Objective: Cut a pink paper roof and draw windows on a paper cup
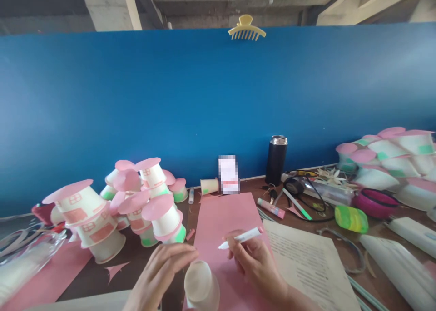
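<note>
My right hand grips a white marker pen between thumb and fingers, with its pink end up to the right and its pale tip pointing left. Beside an upside-down white paper cup, my left hand is stretched out with fingers extended. Whether those fingers touch the cup, I cannot tell. Under both lies a sheet of pink paper. Left of it stand several white cups topped with pink paper discs, such as a stacked pair with drawn pink windows and doors.
A black bottle stands against the blue partition. More pink-topped cups are piled at the far right. A printed sheet, a green-ended marker, a black cable, and a yellow-green object lie to the right.
</note>
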Tool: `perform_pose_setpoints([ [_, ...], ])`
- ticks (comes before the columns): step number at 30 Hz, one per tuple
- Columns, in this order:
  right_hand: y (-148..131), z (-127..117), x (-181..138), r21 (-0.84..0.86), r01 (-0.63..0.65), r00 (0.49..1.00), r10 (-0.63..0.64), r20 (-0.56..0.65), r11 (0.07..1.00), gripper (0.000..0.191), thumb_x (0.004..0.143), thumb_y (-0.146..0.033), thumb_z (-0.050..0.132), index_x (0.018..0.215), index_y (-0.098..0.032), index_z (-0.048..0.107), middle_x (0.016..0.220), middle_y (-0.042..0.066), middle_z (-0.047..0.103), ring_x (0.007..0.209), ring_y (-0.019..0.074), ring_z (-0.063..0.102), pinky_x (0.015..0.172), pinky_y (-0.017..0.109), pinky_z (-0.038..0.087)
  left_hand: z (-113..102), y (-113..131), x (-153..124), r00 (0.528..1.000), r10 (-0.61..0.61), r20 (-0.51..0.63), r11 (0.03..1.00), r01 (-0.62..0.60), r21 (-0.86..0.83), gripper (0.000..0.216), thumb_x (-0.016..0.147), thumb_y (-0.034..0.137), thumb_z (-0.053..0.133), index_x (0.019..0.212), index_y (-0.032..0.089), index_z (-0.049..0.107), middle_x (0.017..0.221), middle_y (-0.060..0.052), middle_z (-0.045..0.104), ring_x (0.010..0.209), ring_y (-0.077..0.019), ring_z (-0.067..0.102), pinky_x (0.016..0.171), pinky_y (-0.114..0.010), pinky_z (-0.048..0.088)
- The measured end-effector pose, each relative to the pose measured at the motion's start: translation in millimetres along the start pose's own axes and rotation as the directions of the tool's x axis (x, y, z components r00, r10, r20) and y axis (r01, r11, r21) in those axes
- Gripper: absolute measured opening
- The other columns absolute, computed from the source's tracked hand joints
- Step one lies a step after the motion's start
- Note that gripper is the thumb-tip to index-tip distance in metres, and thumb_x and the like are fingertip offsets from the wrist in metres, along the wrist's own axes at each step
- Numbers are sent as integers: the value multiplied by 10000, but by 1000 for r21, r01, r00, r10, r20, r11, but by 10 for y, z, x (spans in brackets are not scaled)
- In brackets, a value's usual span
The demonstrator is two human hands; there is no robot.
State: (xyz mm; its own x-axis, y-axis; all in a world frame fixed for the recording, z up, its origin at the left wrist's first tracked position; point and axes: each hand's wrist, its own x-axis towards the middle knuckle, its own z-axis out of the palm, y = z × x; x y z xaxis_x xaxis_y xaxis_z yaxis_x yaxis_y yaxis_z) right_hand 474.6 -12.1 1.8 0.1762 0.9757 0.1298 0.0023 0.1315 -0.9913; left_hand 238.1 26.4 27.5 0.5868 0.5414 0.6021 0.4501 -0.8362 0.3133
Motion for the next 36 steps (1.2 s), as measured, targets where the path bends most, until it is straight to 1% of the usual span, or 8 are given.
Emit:
perform_pose_setpoints([
  [1,11,7,7,-1,-10,1000,10,-5,1000,395,901,-499,512,768,-145,626,636,-28,535,428,37,369,407,191,273,-5,38,49,1000,-4,11,1000,4,4,576,739,531,666,1234,272,524,1195,-77,596,1071,-264,573,873,-348,513],
  [4,29,22,24,-15,-33,999,33,-18,999,375,901,-502,511,837,-154,638,659,-23,560,424,37,367,402,189,276,27,77,59,1000,0,-30,1000,1,18,502,806,480,614,1246,264,503,1195,-86,596,1095,-248,566,907,-336,491],
  [9,15,28,29,-69,-67,997,65,-33,995,378,894,-499,522,828,-158,672,655,-13,572,426,50,379,410,203,302,65,39,5,988,-123,94,984,134,-118,633,794,637,513,1308,272,449,1256,-100,569,1144,-278,537,934,-382,478],
  [14,4,32,32,-103,-73,997,72,-22,992,393,879,-520,530,854,-158,681,658,-1,582,441,73,400,423,225,310,98,30,12,974,-161,159,951,196,-238,633,812,632,486,1340,292,402,1271,-98,549,1151,-286,511,939,-404,466],
  [20,34,25,28,-124,-81,997,81,-4,989,392,882,-520,522,882,-160,676,678,1,577,460,85,413,442,234,325,112,56,-16,972,-157,176,940,202,-274,528,865,502,518,1333,299,383,1282,-77,529,1181,-258,471,984,-388,419],
  [24,51,6,21,-139,-81,996,84,16,987,383,894,-504,513,956,-166,680,707,2,582,482,93,419,456,237,334,136,37,0,971,-100,216,941,163,-297,530,849,465,565,1317,287,394,1264,-68,532,1159,-246,474,970,-368,424],
  [27,59,-1,19,-142,-86,996,90,22,986,386,897,-503,508,985,-166,674,713,3,581,492,99,424,451,236,337,152,30,3,967,-94,238,936,167,-309,488,858,429,567,1298,279,417,1231,-62,553,1134,-235,487,955,-352,433],
  [36,35,8,15,-169,-82,996,89,32,982,366,907,-487,506,947,-163,671,686,1,594,499,99,435,471,242,339,136,72,-1,960,-107,259,922,193,-335,469,870,424,553,1297,270,432,1207,-67,564,1099,-223,512,936,-339,452],
])
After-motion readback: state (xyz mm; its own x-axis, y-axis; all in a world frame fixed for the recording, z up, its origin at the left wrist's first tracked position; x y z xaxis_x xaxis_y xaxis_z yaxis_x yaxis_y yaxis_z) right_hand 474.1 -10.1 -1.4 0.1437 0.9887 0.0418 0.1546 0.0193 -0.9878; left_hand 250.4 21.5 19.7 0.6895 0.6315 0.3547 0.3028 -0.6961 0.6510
